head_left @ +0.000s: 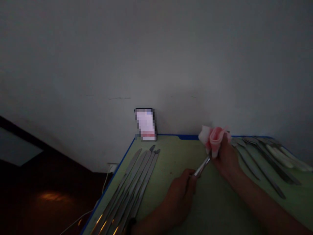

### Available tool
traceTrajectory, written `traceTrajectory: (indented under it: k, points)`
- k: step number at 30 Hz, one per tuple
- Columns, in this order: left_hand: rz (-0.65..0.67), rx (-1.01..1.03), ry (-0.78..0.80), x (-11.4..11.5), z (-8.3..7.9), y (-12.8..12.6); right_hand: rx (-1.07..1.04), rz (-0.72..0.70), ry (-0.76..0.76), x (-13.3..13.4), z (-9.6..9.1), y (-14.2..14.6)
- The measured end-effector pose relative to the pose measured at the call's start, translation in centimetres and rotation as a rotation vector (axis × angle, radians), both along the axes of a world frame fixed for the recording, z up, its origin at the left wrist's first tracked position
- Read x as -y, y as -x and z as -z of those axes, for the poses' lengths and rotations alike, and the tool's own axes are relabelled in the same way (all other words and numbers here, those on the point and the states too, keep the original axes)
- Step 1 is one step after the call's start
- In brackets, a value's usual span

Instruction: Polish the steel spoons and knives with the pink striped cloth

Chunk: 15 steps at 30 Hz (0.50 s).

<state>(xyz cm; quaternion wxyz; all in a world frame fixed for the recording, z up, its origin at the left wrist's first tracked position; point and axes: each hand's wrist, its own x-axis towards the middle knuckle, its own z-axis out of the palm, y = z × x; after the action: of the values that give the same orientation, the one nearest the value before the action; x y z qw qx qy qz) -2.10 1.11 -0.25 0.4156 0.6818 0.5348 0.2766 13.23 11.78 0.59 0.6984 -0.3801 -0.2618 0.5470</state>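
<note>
My left hand is closed around the lower end of a shiny metal cutlery handle, which slants up to the right above the table. A crumpled pink and white cloth is gripped in my right hand, wrapped over the utensil's far end. The cloth hides that end, so its kind does not show. Left of my left hand, several metal table knives lie side by side, their blades pointing away. To the right of my right forearm, several spoons and other cutlery lie in a slanted row.
A phone with a lit, blurred screen leans against the grey wall at the table's back edge. The table has a pale green top with a blue edge. A white cable runs down beside it over the dark floor.
</note>
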Motion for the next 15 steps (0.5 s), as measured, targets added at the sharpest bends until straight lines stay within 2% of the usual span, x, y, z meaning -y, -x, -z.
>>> traceTrajectory:
  k: [2,5,8,12,15]
  points:
    - [-0.041,0.032,0.017,-0.2,0.1,-0.1,0.079,-0.008,0.061,1.1,0.4,1.1]
    - [-0.047,0.083,0.039,-0.4,0.2,-0.3,0.366,-0.110,0.152,2.9,1.0,2.2]
    - [-0.034,0.130,0.050,-0.4,0.3,-0.4,0.593,-0.182,0.159,4.3,1.2,2.8]
    - [-0.034,0.047,0.022,-0.3,0.7,-0.3,0.665,-0.232,0.109,5.1,1.1,3.2]
    - [-0.041,-0.051,-0.016,-0.2,0.8,-0.3,0.676,-0.247,0.072,4.6,0.7,3.1]
